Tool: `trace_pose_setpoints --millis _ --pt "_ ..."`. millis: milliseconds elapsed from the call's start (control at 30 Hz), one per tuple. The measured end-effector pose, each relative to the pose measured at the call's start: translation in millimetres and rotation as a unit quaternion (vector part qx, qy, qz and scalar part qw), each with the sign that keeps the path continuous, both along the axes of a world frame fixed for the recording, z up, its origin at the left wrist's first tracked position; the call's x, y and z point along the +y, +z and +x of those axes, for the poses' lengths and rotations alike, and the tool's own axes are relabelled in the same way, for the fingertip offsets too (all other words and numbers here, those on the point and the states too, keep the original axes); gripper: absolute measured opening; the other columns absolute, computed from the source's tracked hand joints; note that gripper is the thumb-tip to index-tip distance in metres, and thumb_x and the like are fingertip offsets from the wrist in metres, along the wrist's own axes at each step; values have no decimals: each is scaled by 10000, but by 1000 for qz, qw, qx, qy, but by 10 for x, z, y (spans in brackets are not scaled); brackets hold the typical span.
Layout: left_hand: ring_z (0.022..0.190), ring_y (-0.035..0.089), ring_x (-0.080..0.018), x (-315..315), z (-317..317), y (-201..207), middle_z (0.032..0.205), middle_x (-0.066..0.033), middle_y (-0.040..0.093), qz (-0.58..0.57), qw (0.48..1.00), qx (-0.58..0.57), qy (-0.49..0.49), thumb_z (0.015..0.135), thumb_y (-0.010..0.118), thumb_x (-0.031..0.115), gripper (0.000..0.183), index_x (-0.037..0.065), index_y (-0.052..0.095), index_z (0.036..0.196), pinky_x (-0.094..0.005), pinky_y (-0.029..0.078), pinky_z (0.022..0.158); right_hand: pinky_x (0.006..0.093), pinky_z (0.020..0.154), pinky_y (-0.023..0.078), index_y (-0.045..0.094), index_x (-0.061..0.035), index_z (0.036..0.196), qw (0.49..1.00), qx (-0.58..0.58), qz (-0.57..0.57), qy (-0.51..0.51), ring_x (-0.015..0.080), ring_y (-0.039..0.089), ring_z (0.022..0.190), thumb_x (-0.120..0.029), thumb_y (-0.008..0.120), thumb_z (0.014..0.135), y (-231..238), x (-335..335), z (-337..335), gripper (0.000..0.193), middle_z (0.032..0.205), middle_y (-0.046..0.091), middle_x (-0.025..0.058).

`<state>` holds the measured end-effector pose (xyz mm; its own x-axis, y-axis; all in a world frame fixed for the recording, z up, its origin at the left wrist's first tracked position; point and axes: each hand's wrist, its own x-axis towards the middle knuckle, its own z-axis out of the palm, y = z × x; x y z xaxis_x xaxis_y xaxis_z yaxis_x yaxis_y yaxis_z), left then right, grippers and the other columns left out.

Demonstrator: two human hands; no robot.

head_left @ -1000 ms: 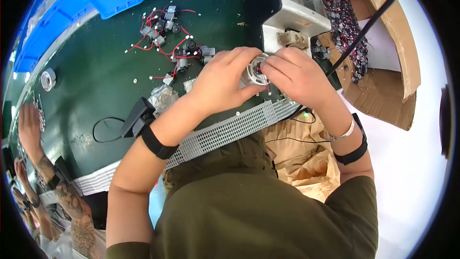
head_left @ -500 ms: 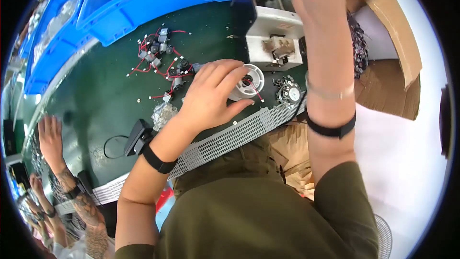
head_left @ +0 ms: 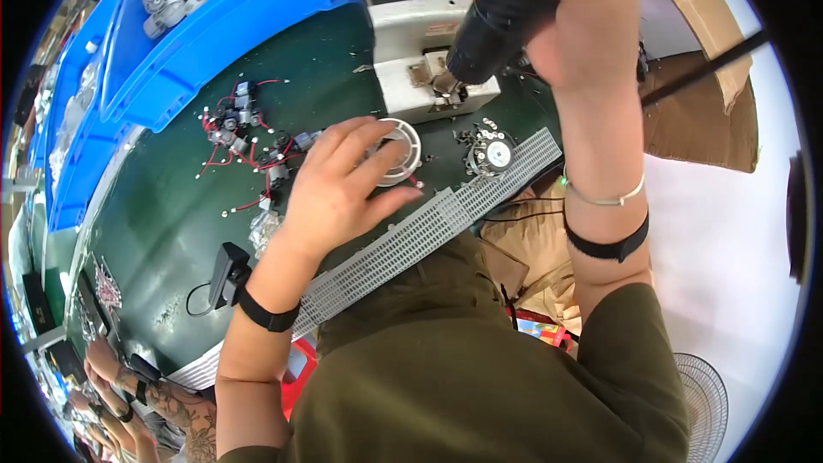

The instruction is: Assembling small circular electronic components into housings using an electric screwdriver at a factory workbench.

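Observation:
My left hand (head_left: 339, 180) rests over a white round plastic housing (head_left: 412, 152), its fingers curled onto the near-left side and partly covering the middle. A short red wire end pokes out at the housing's lower edge. In my right hand (head_left: 587, 43) is a black electric screwdriver (head_left: 497, 30), held tilted with its nose down and to the left. That nose is at the front block of a pale metal screw feeder (head_left: 407, 103); the bit's tip is hard to make out. A round dish with small screws (head_left: 495, 155) lies right of the housing.
Small motors with red wires (head_left: 231, 133) lie left of my left hand. A clear plastic bag (head_left: 265, 231) and a black stand-like device (head_left: 228, 273) sit nearer. Blue bins (head_left: 249, 21) line the back. A grey perforated strip (head_left: 403, 240) edges the table. Co-workers' hands (head_left: 103, 360) are far left.
My right hand has come down into fuller view, bringing the screwdriver to the screw feeder. My left hand stays on the housing. The whole view has shifted, and the co-worker's hand has moved nearer.

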<state>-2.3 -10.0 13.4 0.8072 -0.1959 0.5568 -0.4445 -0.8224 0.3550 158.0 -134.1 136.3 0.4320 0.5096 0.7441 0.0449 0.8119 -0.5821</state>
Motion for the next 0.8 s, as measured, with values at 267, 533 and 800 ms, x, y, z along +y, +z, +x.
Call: trace_pose_setpoints --millis 267,533,800 --pt "1042 589 -322 83 -7 -100 1107 -119 612 -61 998 13 0 609 784 84 373 13 644 948 -379 508 854 274 524 488 506 50 1058 939 101 -129 -303 151 567 566 -10 651 743 -169 -225 -146 353 766 559 73" --pt "1058 585 -325 78 -4 -137 1111 -129 615 -67 998 1 -4 613 777 76 369 10 645 952 -379 504 863 280 519 482 495 61 1071 979 103 -7 -173 154 558 556 -5 640 752 -412 -183 -21 356 729 563 73" --pt "1050 586 -324 71 0 -156 1118 -128 609 -70 998 -1 -1 614 777 85 368 17 645 950 -372 508 842 284 527 482 462 71 1099 931 62 -133 -335 162 553 554 -6 637 752 -353 -209 -184 397 721 563 83"
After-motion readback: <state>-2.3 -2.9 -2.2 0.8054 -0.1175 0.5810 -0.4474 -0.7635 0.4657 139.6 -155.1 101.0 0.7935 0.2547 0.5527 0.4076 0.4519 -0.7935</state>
